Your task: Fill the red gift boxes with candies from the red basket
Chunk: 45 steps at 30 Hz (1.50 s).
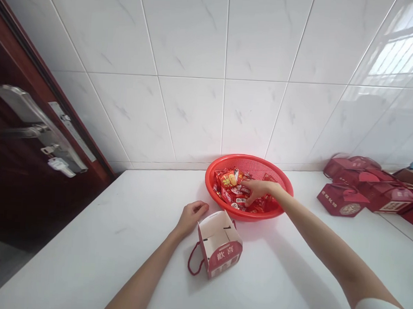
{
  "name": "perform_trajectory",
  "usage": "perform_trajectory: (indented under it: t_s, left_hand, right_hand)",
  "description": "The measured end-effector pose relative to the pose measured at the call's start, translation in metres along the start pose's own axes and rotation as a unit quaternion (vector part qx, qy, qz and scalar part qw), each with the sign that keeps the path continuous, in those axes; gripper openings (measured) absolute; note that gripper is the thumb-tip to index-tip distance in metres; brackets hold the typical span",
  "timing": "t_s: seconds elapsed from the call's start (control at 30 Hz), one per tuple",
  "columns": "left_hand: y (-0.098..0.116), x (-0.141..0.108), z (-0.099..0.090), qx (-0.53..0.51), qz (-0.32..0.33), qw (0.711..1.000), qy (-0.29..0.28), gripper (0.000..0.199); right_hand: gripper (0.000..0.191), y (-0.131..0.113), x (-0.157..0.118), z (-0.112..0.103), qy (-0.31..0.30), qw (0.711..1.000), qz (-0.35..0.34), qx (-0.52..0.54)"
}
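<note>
My right hand (257, 190) reaches into a red plastic basket (283, 208), its fingers apart on a heap of small wrapped sweets (237, 193). Most of the wrappers are red, and one near the top shows a yellow picture. My left hand (190, 217) rests on the white table with curled fingers, just left of the basket's rim. A reddish spot shows at its fingertips; whether it is holding anything is unclear. Close beside it stands an open red gift box (226, 258) with a white inside and a dark red cord handle (196, 260).
Several closed red gift boxes (343, 199) are grouped at the right of the white table (126, 224), against the tiled wall (191, 107). At the left is a dark red door (15, 172) with a metal handle and keys (61, 165) in its lock.
</note>
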<state>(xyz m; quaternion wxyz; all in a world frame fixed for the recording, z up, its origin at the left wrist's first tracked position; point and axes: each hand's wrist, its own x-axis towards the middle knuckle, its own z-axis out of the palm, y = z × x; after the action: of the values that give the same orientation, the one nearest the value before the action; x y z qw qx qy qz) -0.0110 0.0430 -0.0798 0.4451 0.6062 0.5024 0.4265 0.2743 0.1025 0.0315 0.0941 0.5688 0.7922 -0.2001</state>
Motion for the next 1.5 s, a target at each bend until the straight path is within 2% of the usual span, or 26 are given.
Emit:
perform_trajectory:
  t_s: [0.07,0.13,0.2,0.33,0.43,0.7,0.87,1.17,1.5]
  left_hand:
    - [0.0,-0.001,0.0,-0.001,0.002,1.0,-0.001,0.04]
    - [0.0,-0.002,0.0,0.0,0.002,1.0,-0.003,0.039]
    - [0.0,-0.003,0.0,0.001,0.001,1.0,-0.006,0.038]
    - [-0.001,-0.003,0.001,0.003,0.001,1.0,-0.009,0.037]
    - [-0.001,-0.003,0.001,0.006,0.002,1.0,-0.011,0.036]
    - [-0.002,-0.002,0.0,0.006,0.003,1.0,-0.016,0.038]
    - [0.001,-0.003,0.0,0.005,0.004,1.0,-0.014,0.036]
    - [-0.001,0.001,0.0,0.008,0.006,1.0,-0.021,0.037]
    - [0.0,0.001,-0.001,0.015,0.014,1.0,-0.016,0.037]
  right_hand:
    - [0.116,-0.007,0.006,0.009,-0.022,1.0,0.008,-0.019]
    - [0.114,-0.011,0.007,0.016,-0.028,0.999,0.003,-0.032]
    - [0.098,-0.013,0.004,0.018,-0.021,0.999,-0.011,-0.043]
    - [0.043,-0.016,-0.001,0.014,-0.001,0.997,-0.028,-0.066]
    - [0.03,-0.017,-0.001,0.01,0.01,0.997,-0.026,-0.068]
    - [0.028,-0.01,-0.003,0.006,0.083,0.996,-0.001,-0.032]
    - [0.029,-0.005,0.0,0.007,0.105,0.994,0.014,-0.019]
    - [0.029,-0.002,-0.003,0.01,0.071,0.997,0.028,0.019]
    - [0.031,0.003,0.006,0.012,0.048,0.998,0.042,0.008]
